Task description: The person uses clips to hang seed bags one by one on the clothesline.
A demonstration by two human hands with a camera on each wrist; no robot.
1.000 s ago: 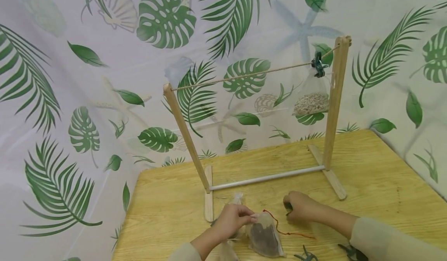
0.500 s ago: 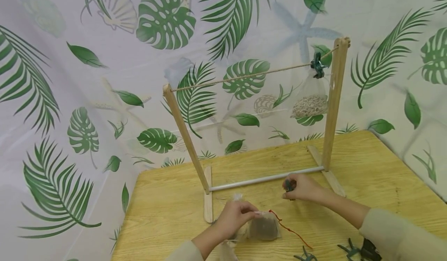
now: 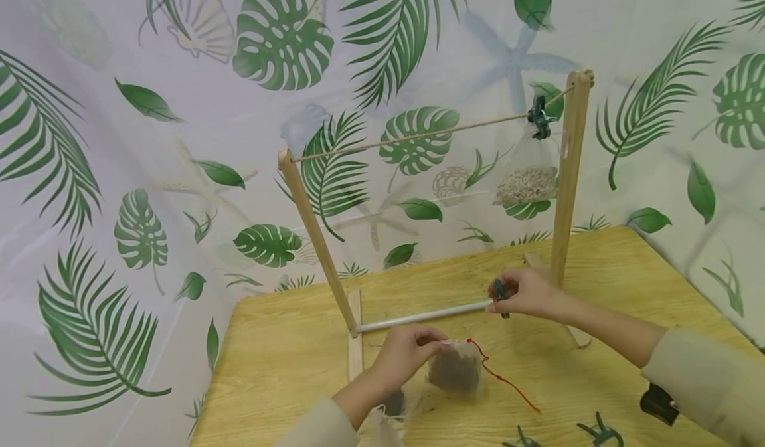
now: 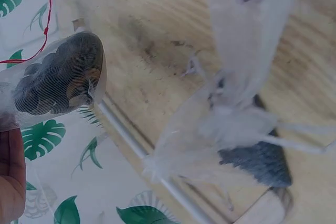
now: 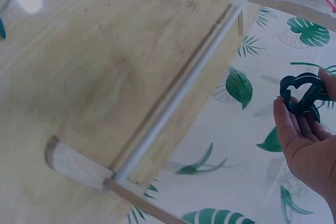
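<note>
My left hand [image 3: 402,362] pinches the top of a sheer mesh pouch [image 3: 455,370] with a red cord [image 3: 508,384]. Dark, roundish pieces fill the pouch [image 4: 63,74], which hangs just above the table in front of the wooden stand. Between the fingers and thumb of my right hand [image 3: 528,294] is a dark green plastic clip [image 5: 302,94], held near the stand's white rod [image 3: 418,317]. A rope [image 3: 418,133] runs between the stand's posts. At its right end, another green clip [image 3: 540,118] holds up a mesh bag [image 3: 526,184] of pale flakes.
More green clips [image 3: 600,432] lie at the table's front edge, with a black object [image 3: 659,404] near my right sleeve. Another mesh bag with dark contents [image 4: 257,163] lies beneath my left forearm. Wooden posts [image 3: 319,241] rise left and right [image 3: 570,188].
My right hand has risen from the tabletop with the clip and moved toward the stand. My left hand has lifted the pouch off the table, slightly up and right.
</note>
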